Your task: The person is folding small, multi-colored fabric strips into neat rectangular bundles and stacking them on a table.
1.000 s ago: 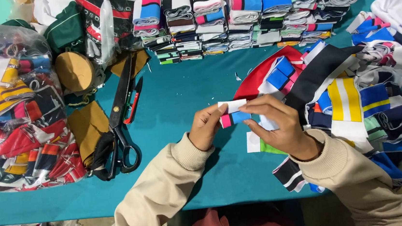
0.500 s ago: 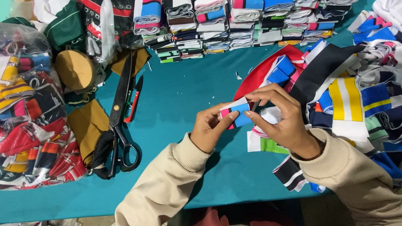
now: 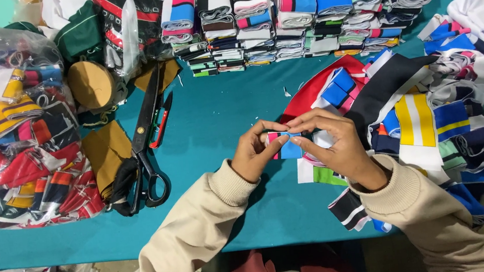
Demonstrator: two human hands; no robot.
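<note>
Small folded knit strip (image 3: 287,144): blue, with pink and black stripes toward its left end. Folded flat, lying roughly level, lifted just above teal tabletop (image 3: 217,120). Pinched at left end by left hand (image 3: 253,156), at right and top by right hand (image 3: 336,145).

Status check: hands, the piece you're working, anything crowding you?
Left hand and right hand both pinch a small blue and pink striped fabric strip above the teal table. Scissors lie apart, left. Loose fabric pile close on the right.
</note>
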